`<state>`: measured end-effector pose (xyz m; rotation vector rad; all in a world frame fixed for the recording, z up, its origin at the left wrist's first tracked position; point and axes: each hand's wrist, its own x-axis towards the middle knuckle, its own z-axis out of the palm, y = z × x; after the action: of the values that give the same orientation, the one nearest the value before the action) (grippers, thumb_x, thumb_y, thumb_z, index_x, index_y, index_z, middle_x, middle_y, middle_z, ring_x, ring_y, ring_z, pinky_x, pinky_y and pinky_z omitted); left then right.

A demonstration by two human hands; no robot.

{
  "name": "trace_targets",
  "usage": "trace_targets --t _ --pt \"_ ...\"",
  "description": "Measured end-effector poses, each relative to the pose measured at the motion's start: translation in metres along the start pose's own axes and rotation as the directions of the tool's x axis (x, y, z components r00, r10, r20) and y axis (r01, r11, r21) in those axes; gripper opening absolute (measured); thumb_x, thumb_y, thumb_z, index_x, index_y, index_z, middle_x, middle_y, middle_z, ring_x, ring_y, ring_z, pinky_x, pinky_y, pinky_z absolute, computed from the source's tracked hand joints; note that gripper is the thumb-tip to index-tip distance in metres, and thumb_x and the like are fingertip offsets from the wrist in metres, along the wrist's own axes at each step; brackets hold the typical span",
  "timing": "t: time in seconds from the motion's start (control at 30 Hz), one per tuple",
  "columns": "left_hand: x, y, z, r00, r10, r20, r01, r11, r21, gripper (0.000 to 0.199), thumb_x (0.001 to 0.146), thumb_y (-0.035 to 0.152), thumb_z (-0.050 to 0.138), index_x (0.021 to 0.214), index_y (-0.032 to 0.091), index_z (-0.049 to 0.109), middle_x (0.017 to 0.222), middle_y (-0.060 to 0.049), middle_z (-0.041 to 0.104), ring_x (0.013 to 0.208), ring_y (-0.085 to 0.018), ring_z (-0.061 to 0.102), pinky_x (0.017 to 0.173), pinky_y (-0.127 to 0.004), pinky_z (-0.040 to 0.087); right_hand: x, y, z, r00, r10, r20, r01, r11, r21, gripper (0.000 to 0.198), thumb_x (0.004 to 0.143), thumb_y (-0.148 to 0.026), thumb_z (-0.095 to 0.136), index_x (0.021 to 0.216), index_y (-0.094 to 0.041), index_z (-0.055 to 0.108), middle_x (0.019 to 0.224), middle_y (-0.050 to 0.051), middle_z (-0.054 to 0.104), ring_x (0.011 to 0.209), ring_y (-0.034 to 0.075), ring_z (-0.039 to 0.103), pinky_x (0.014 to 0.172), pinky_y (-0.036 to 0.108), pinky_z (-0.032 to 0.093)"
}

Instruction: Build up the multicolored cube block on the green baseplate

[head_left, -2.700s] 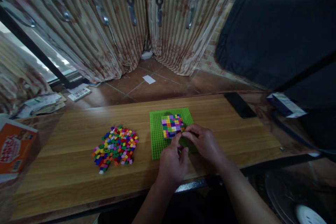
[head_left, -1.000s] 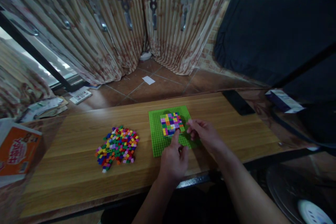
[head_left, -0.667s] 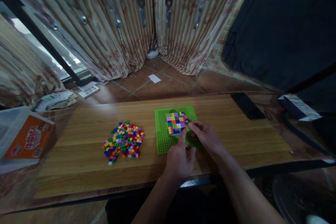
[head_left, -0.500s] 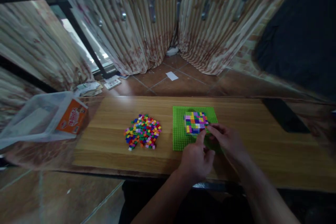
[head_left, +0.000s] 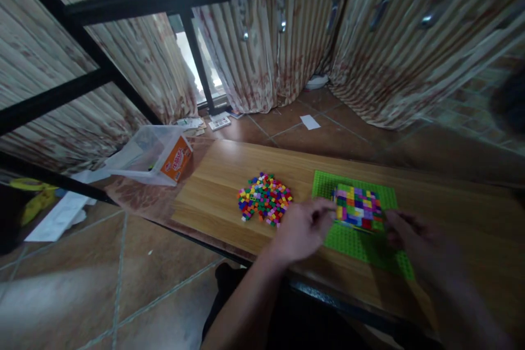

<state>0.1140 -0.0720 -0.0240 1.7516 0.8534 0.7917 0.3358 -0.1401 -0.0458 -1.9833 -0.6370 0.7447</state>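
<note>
The left hand (head_left: 304, 228), fingers curled, is between loose bricks (head_left: 266, 198) and the brick block (head_left: 357, 206) on its green baseplate (head_left: 348, 239); the right hand (head_left: 424, 243), fingers blurred, is opposite. I cannot tell either grip. Farther: plastic box (head_left: 161, 163), curtains (head_left: 262, 71).

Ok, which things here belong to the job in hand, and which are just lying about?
Seemingly part of the job:
Block of small bricks, between left hand and right hand
Green base beneath it
Pile of loose bricks on the wooden table

Seemingly just lying about:
White sheet on the floor
Clear tub, though its role is unclear
</note>
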Motion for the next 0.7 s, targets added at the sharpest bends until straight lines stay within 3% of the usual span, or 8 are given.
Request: trace_targets --t 0.07,0.17,0.23,0.3,0.4,0.53,0.7 --pt "0.002 -0.008 -0.040 0.976 -0.059 -0.208 0.060 0.998 -0.002 0.025 0.087 0.029 0.052 0.093 0.015 0.072 0.079 -0.004 0.069 0.067 -0.013 0.059 0.064 -0.023 0.046 0.001 0.000 0.002 0.999 0.010 -0.037 -0.010 1.000 -0.001 0.043 0.065 -0.051 0.070 0.092 -0.016 0.070 0.067 0.002 0.067 0.054 0.016 0.060 0.054 0.029 0.050" --pt "-0.005 -0.020 -0.098 0.846 -0.221 -0.485 0.313 0.943 0.115 0.018 0.080 0.026 0.057 0.082 0.014 0.071 0.073 -0.003 0.068 0.069 -0.014 0.060 0.063 -0.023 0.044 0.002 -0.004 0.006 0.998 0.013 -0.066 -0.014 1.000 -0.009 0.045 0.062 -0.050 0.071 0.091 -0.016 0.071 0.067 0.003 0.068 0.055 0.017 0.062 0.054 0.030 0.049" --pt "-0.012 -0.025 -0.124 0.770 -0.287 -0.570 0.501 0.825 0.262 0.018 0.077 0.026 0.062 0.081 0.014 0.073 0.073 -0.004 0.070 0.069 -0.016 0.061 0.062 -0.024 0.042 0.001 -0.008 0.009 0.998 0.004 -0.069 -0.004 1.000 0.002 0.044 0.061 -0.048 0.070 0.089 -0.015 0.071 0.062 0.002 0.066 0.054 0.018 0.061 0.053 0.029 0.047" --pt "-0.019 -0.028 -0.136 0.768 -0.325 -0.551 0.569 0.741 0.357 0.019 0.077 0.027 0.063 0.082 0.014 0.075 0.075 -0.006 0.071 0.069 -0.016 0.061 0.062 -0.025 0.041 -0.001 -0.013 0.011 0.997 0.001 -0.074 -0.003 1.000 -0.015 0.042 0.060 -0.048 0.069 0.087 -0.016 0.071 0.058 0.001 0.063 0.052 0.017 0.059 0.051 0.029 0.045" --pt "-0.022 -0.030 -0.135 0.795 -0.368 -0.481 0.584 0.676 0.449 0.020 0.076 0.025 0.064 0.089 0.015 0.076 0.080 -0.006 0.073 0.069 -0.016 0.062 0.062 -0.025 0.041 -0.003 -0.017 0.012 0.996 -0.018 -0.083 0.016 1.000 -0.020 0.037 0.063 -0.047 0.068 0.085 -0.018 0.070 0.060 0.001 0.062 0.053 0.016 0.058 0.051 0.028 0.043" --pt "-0.018 -0.033 -0.128 0.831 -0.356 -0.429 0.548 0.656 0.518 0.023 0.075 0.022 0.064 0.093 0.018 0.077 0.081 -0.005 0.073 0.073 -0.017 0.063 0.067 -0.025 0.042 -0.005 -0.017 0.011 0.998 -0.028 -0.055 0.029 0.999 0.017 0.030 0.068 -0.045 0.070 0.085 -0.020 0.068 0.066 0.003 0.064 0.056 0.016 0.058 0.055 0.029 0.045" --pt "-0.014 -0.037 -0.128 0.850 -0.342 -0.400 0.522 0.649 0.554 0.017 0.075 0.018 0.062 0.085 0.018 0.076 0.078 -0.005 0.073 0.074 -0.018 0.062 0.070 -0.027 0.041 -0.007 -0.018 0.010 0.997 -0.052 -0.061 0.050 0.998 -0.032 0.028 0.070 -0.044 0.070 0.085 -0.020 0.070 0.063 0.003 0.064 0.055 0.018 0.059 0.054 0.031 0.044"
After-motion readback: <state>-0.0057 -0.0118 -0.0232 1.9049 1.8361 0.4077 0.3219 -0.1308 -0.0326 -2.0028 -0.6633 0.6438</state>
